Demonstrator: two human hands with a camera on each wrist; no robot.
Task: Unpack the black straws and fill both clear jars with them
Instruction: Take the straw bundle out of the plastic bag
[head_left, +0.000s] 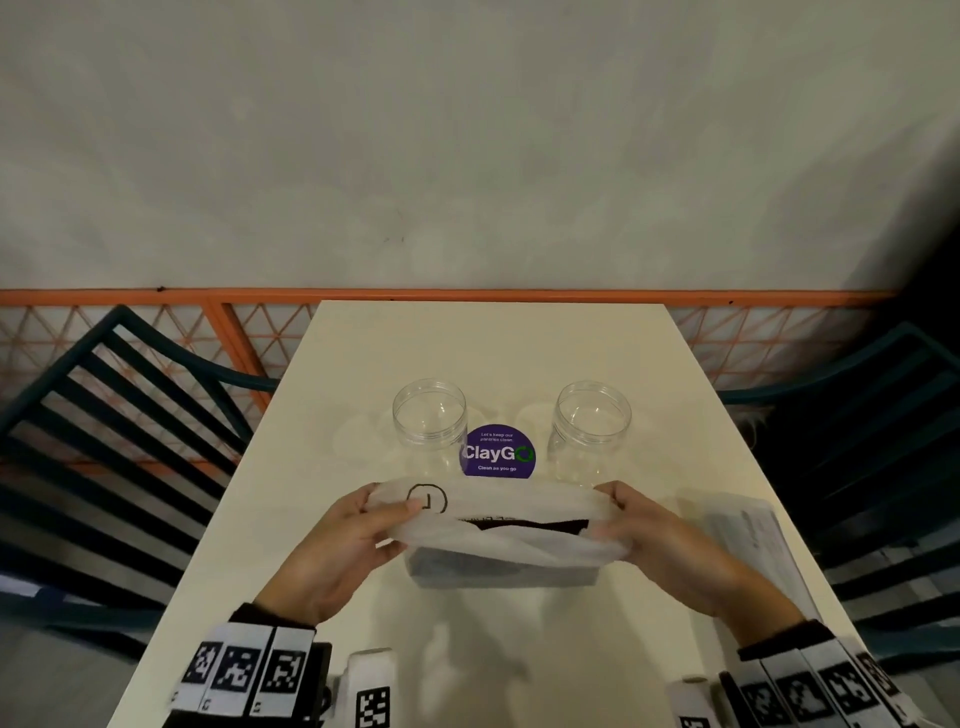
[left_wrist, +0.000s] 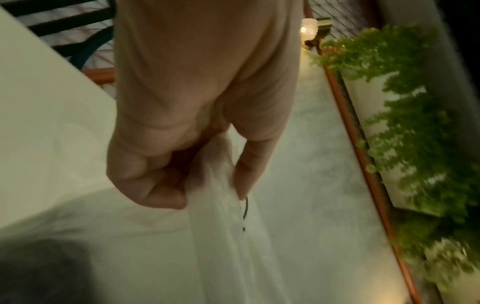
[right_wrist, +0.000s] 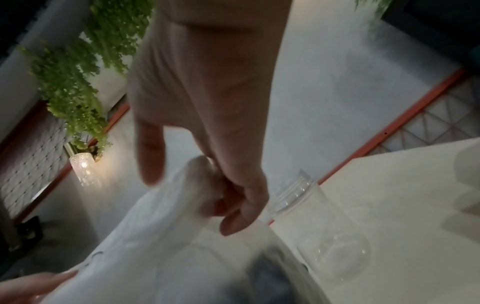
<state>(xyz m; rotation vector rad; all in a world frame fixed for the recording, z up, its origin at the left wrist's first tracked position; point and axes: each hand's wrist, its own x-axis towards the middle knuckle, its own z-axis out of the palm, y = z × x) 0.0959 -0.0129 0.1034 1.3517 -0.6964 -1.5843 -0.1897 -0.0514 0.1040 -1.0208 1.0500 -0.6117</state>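
A white translucent plastic bag (head_left: 498, 525) sits upright on the cream table (head_left: 467, 343), stretched wide at its mouth. Black straws (head_left: 530, 526) show as a dark strip inside the opening and as a dark mass through the bag's wall. My left hand (head_left: 363, 525) pinches the bag's left rim, thumb over fingers (left_wrist: 155, 185). My right hand (head_left: 628, 525) grips the right rim, fingers (right_wrist: 233, 205) curled into the plastic (right_wrist: 168, 236). Two clear open jars stand just behind the bag: the left jar (head_left: 430, 426) and the right jar (head_left: 589, 428), the latter also beside my right hand (right_wrist: 306, 207).
A purple round sticker (head_left: 497, 453) lies on the table between the jars. A clear packet (head_left: 753, 535) lies at the table's right edge. Dark slatted chairs (head_left: 104, 415) flank the table, with an orange railing (head_left: 208, 299) behind it.
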